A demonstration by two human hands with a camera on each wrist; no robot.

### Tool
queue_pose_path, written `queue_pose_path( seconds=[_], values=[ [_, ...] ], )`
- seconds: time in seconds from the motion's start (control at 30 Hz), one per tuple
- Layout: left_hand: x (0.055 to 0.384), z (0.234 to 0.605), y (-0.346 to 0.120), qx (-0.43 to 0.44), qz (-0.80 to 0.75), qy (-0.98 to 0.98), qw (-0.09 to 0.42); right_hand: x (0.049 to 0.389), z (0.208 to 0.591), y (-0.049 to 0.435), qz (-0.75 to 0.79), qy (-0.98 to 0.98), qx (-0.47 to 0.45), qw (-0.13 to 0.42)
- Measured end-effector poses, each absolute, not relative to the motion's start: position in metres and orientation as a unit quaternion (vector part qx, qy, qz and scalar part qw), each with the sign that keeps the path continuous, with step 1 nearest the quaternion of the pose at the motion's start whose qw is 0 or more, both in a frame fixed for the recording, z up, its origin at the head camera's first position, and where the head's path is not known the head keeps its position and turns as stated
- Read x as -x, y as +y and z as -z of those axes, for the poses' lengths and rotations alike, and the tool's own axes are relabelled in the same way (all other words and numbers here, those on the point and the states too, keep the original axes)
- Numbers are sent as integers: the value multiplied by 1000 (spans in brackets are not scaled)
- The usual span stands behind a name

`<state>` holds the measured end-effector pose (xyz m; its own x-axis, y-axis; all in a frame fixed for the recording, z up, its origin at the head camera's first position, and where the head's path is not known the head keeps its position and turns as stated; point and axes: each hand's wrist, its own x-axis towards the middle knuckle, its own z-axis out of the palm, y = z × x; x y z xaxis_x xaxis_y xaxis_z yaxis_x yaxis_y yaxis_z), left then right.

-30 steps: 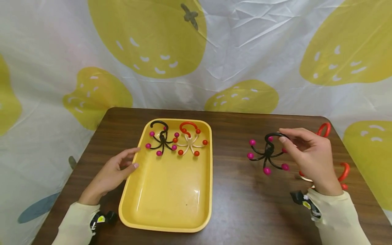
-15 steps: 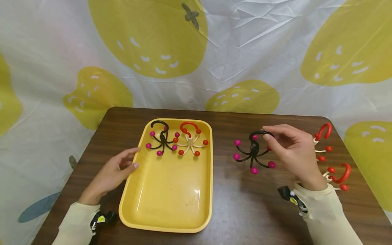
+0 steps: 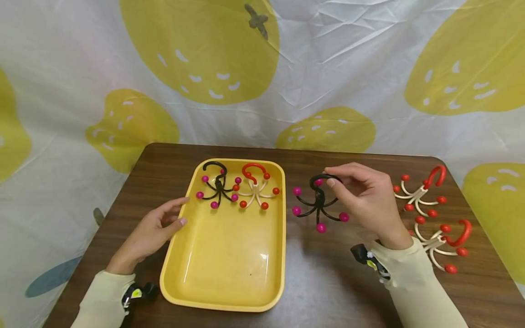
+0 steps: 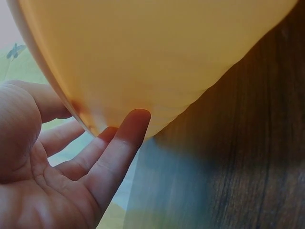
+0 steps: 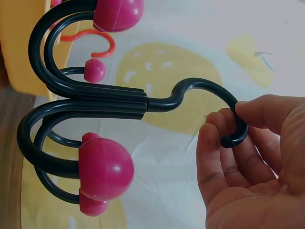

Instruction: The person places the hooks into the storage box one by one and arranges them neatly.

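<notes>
My right hand [image 3: 367,200] pinches the curved top of a black multi-armed hanging hook [image 3: 319,200] with magenta ball tips. It hangs above the table, just right of the yellow tray [image 3: 223,264]. In the right wrist view, thumb and fingers grip the end of the hook's curve [image 5: 209,85]. At the tray's left rim, my left hand [image 3: 149,234] holds on, fingers against the outer wall in the left wrist view. Inside the tray's far end lie a matching black hook [image 3: 219,186] and, to its right, a white hook [image 3: 256,187] with red top and red balls.
Two more white hooks with red tops lie at the table's right, the farther white hook [image 3: 418,196] and the nearer white hook [image 3: 436,243]. A fruit-print cloth [image 3: 229,123] hangs behind the brown table [image 3: 328,282].
My right hand has carried the black hook leftward toward the tray, uncovering the two white hooks at the right. The left hand and tray have stayed in place.
</notes>
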<state>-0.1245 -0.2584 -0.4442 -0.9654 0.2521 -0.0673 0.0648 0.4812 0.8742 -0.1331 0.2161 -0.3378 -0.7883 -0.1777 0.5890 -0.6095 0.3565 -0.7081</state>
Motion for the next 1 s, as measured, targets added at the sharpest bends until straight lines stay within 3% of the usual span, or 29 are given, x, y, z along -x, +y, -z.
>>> queue_pose_path(
  seconds=[1.0],
  values=[
    [127,448,-261,-97,-522,841,106,146,336,124,-518,-757,-368,153]
  ],
)
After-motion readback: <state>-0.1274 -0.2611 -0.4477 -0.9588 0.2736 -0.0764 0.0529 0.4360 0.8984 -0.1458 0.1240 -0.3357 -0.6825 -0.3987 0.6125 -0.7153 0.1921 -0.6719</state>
